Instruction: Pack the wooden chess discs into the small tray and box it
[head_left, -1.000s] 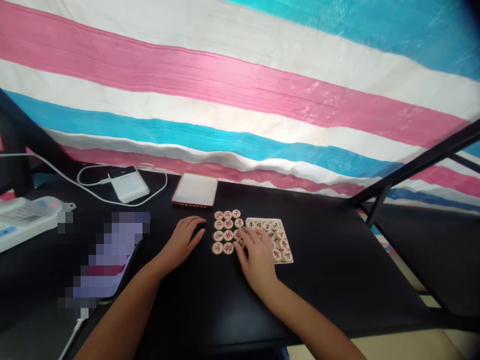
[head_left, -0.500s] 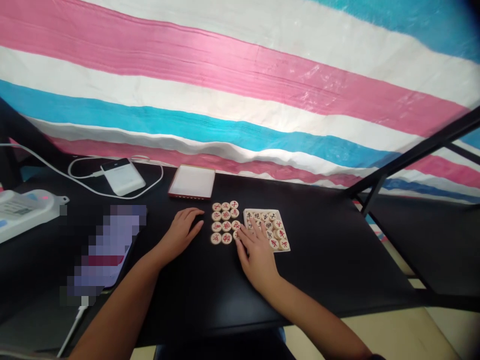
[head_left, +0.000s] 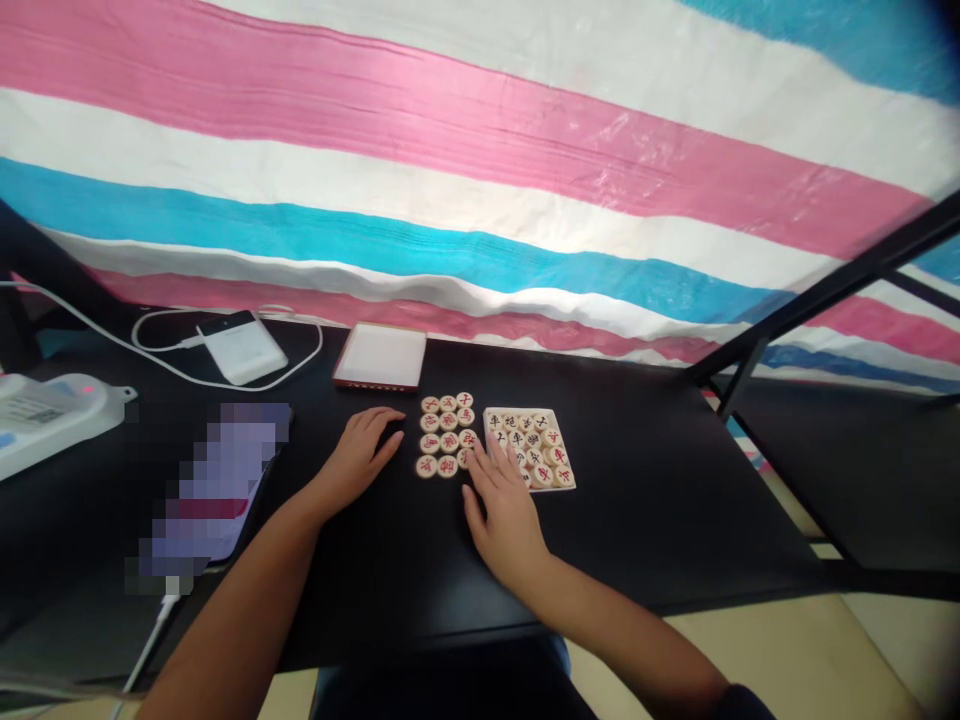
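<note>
Round wooden Chinese chess pieces with red characters stand in a tight block of rows on the black table. To their right, a pale square tray holds pieces marked in red and black. My right hand lies spread with its fingers over the block's lower right pieces and the tray's lower left corner, holding nothing. My left hand rests on the tabletop just left of the block, fingers curved and empty.
A white power bank with a looped cable and a pale tablet lie at the table's back. A pixelated phone and a power strip lie left. A striped tarpaulin hangs behind; a black metal bar crosses right.
The whole scene has shifted upward in the view and its tilt has lessened. Both hands remain by the pieces, and no piece has clearly been lifted.
</note>
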